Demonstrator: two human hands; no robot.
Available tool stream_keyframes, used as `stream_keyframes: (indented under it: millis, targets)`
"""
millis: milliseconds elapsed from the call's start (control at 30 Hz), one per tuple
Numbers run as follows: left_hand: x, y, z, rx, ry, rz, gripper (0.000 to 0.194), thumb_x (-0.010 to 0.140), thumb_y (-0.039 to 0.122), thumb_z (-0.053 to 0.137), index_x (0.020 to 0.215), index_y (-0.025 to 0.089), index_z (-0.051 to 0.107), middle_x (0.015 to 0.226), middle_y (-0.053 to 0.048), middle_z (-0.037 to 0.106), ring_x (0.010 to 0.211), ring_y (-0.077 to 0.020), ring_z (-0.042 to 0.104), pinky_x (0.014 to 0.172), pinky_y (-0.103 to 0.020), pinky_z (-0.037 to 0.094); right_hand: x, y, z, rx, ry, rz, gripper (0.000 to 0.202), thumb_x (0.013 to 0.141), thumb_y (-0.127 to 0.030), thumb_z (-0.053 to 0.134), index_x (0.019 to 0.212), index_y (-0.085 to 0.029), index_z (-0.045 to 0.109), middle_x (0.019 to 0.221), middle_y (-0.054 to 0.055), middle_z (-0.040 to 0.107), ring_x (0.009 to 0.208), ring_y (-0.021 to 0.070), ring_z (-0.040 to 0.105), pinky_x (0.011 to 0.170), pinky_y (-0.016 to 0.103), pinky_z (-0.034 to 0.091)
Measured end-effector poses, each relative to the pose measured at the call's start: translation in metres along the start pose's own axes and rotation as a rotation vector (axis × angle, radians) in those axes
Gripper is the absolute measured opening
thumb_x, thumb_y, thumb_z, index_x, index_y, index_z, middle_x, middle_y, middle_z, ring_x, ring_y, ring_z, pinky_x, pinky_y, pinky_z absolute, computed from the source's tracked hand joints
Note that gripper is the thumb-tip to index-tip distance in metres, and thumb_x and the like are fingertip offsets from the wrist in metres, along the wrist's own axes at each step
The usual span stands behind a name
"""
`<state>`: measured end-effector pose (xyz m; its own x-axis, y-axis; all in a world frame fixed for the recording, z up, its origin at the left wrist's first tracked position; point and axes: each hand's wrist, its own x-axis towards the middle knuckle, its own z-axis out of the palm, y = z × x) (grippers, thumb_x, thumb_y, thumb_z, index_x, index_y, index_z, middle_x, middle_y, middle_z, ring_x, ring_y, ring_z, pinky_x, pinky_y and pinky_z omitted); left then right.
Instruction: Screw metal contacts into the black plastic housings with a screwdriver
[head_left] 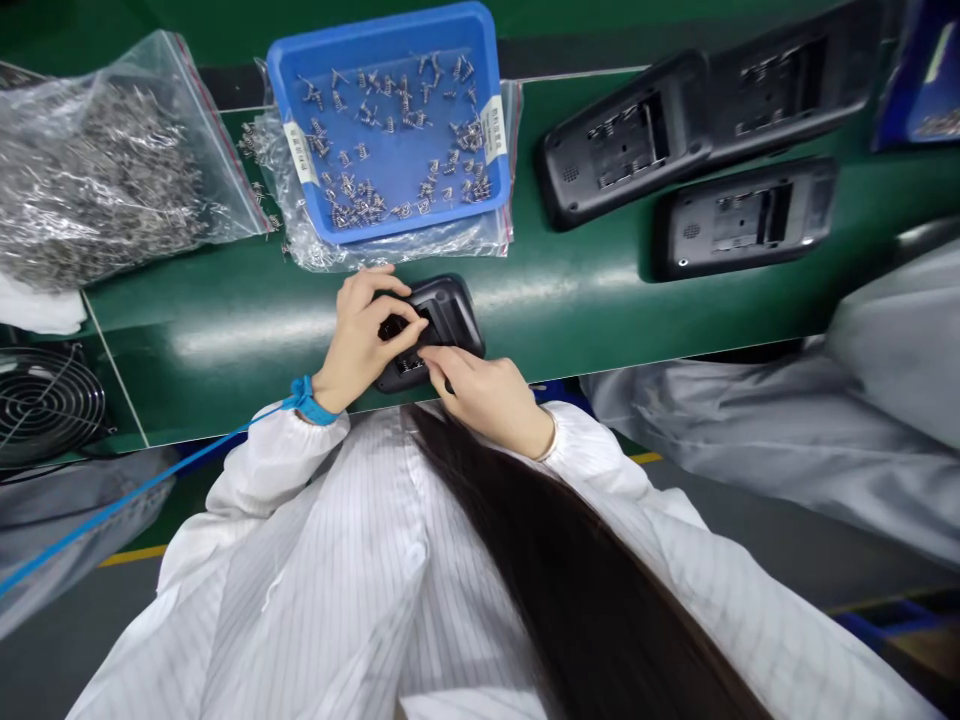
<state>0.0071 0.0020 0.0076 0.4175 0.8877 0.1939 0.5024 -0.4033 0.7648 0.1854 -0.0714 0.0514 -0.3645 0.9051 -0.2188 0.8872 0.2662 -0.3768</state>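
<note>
A black plastic device housing (459, 318) lies on the green bench in front of me, its battery compartment facing up. My left hand (367, 325) rests over its left side, thumb and forefinger pinched together above the compartment. From the right, my right hand (487, 395) reaches in with its fingertips pressed together at the compartment's lower edge. Anything between either set of fingertips is too small to make out. Beyond the hands stands a blue tray (382, 232) holding many small metal battery springs (358, 205). A blue wrist strap (311, 402) circles my left wrist.
A clear bag of springs (112, 180) lies at the left, with loose springs beside it. Similar black housings (626, 145) lie at the right. A black fan (49, 400) stands at the left edge. Another person's grey sleeve (750, 440) is close on the right.
</note>
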Motion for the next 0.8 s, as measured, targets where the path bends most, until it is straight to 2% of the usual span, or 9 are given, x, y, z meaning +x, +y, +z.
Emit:
stream_keyframes:
  millis: [133, 267, 433, 633, 800]
  targets:
    - [0.002, 0.006, -0.004, -0.005, -0.034, -0.069, 0.009, 0.089, 0.031, 0.067, 0.088, 0.022, 0.065, 0.113, -0.003, 0.06, 0.125, -0.0234, 0.049, 0.109, -0.045, 0.037, -0.0004, 0.0021, 0.0006, 0.024, 0.017, -0.018, 0.037, 0.101, -0.028, 0.033, 0.124, -0.021, 0.061, 0.113, 0.001, 0.07, 0.083, 0.0113, 0.066, 0.055, 0.029, 0.031]
    - [0.0038, 0.0077, -0.004, 0.048, -0.06, -0.021, 0.01, 0.089, 0.031, 0.068, 0.091, 0.022, 0.064, 0.114, -0.004, 0.06, 0.125, -0.0245, 0.049, 0.11, -0.046, 0.037, -0.0002, 0.0028, 0.0024, 0.036, 0.055, -0.023, 0.037, 0.101, -0.027, 0.034, 0.122, -0.021, 0.063, 0.109, 0.0, 0.071, 0.079, 0.0105, 0.066, 0.055, 0.028, 0.03]
    - [0.0062, 0.0077, -0.0057, 0.071, -0.079, -0.037, 0.01, 0.092, 0.033, 0.062, 0.094, 0.023, 0.062, 0.115, -0.005, 0.06, 0.124, -0.0241, 0.05, 0.108, -0.046, 0.038, 0.0007, 0.0045, 0.0045, 0.039, 0.114, -0.057, 0.033, 0.099, -0.024, 0.038, 0.118, -0.02, 0.065, 0.107, -0.002, 0.072, 0.076, 0.0086, 0.065, 0.054, 0.027, 0.031]
    - [0.0089, 0.0004, -0.0045, 0.075, -0.099, 0.07, 0.007, 0.095, 0.031, 0.058, 0.096, 0.024, 0.058, 0.111, -0.004, 0.061, 0.123, -0.0234, 0.051, 0.108, -0.046, 0.039, 0.0, 0.0076, 0.0079, 0.022, 0.197, -0.094, 0.03, 0.099, -0.024, 0.041, 0.115, -0.022, 0.066, 0.104, -0.005, 0.072, 0.073, 0.0072, 0.064, 0.053, 0.027, 0.032]
    - [0.0054, 0.0032, -0.0003, 0.09, -0.069, 0.057, 0.01, 0.097, 0.032, 0.056, 0.099, 0.022, 0.055, 0.114, -0.006, 0.06, 0.125, -0.0242, 0.051, 0.107, -0.047, 0.039, 0.0, 0.0084, 0.0081, 0.009, 0.241, -0.11, 0.027, 0.098, -0.023, 0.043, 0.112, -0.022, 0.066, 0.102, -0.007, 0.072, 0.072, 0.0056, 0.064, 0.052, 0.028, 0.033]
